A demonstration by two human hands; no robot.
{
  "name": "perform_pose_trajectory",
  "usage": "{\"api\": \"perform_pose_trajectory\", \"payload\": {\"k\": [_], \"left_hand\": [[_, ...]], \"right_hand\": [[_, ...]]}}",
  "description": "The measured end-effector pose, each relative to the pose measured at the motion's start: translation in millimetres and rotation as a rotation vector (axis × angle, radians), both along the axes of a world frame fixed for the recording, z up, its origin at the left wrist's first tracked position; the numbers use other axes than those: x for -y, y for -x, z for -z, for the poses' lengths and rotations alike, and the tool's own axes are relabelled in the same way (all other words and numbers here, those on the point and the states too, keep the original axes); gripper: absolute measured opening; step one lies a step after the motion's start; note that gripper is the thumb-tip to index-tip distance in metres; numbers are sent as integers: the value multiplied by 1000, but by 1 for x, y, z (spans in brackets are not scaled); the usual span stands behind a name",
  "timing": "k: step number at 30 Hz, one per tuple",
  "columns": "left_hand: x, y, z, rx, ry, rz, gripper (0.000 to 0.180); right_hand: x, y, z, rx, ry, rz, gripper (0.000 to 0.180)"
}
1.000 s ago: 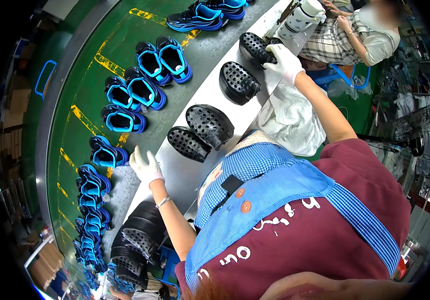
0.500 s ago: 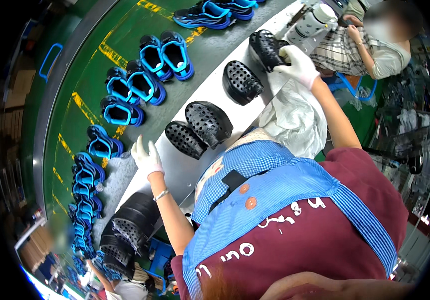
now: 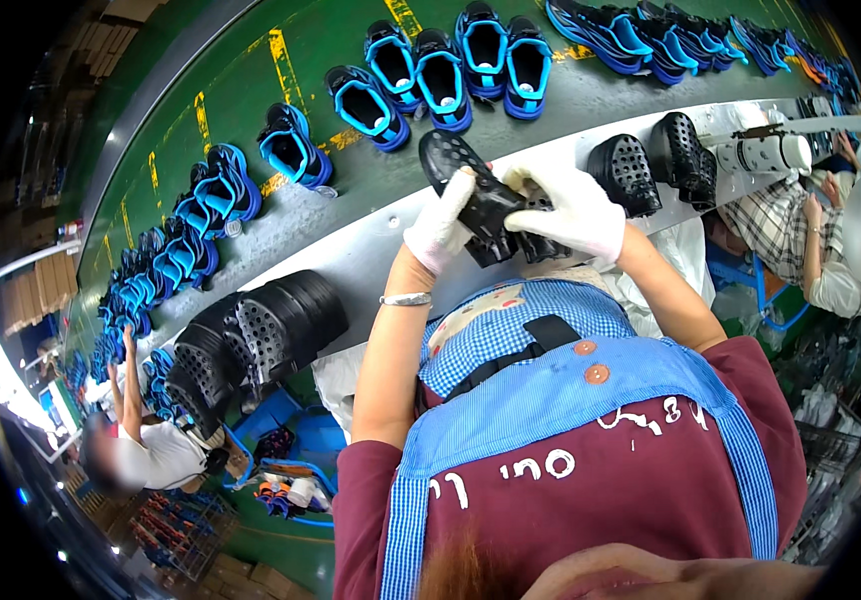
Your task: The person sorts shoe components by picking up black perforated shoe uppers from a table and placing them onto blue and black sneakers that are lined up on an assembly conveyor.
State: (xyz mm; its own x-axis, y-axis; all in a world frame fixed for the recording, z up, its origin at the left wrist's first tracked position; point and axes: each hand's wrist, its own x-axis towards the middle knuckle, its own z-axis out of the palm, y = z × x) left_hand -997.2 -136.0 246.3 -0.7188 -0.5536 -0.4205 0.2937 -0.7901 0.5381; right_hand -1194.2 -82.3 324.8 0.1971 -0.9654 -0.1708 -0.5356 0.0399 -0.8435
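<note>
Both my hands wear white gloves and hold one black clog with round holes [image 3: 458, 170], raised and tilted over the bench. My left hand [image 3: 441, 228] grips its left side, thumb along the upper. My right hand [image 3: 576, 213] is closed at its heel end, with fingertips partly hidden. Beneath it another black clog [image 3: 543, 248] shows in part, mostly covered by the held one and my right hand. To the right, a black clog [image 3: 626, 178] and another clog [image 3: 686, 158] stand side by side on the white bench [image 3: 376, 235].
Several black clogs [image 3: 276, 325] are stacked at the bench's left end. Beyond the bench, black-and-blue sneakers [image 3: 441, 85] line a green surface. A white patterned bottle [image 3: 766, 154] lies at right near a seated person [image 3: 801, 235]. Another person [image 3: 156, 455] works at far left.
My right hand has left the clogs at the right and come to the middle ones. My left hand has moved in too, and both now hold a clog up. The view has turned.
</note>
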Motion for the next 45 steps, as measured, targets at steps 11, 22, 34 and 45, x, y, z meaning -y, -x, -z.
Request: {"api": "perform_pose_trajectory", "payload": {"k": [11,22,34,45], "left_hand": [[34,-55,31,142,81,-285,32],[97,-94,76,1133,1119,-11,60],[144,-92,90,1124,1194,300,64],[198,-68,116,1212,809,680,41]], "right_hand": [[55,-80,45,-340,82,-9,43],[167,-87,68,-628,-124,-124,52],[266,-145,110,-773,-157,-185,38],[280,-178,198,-649,-201,46,29]]}}
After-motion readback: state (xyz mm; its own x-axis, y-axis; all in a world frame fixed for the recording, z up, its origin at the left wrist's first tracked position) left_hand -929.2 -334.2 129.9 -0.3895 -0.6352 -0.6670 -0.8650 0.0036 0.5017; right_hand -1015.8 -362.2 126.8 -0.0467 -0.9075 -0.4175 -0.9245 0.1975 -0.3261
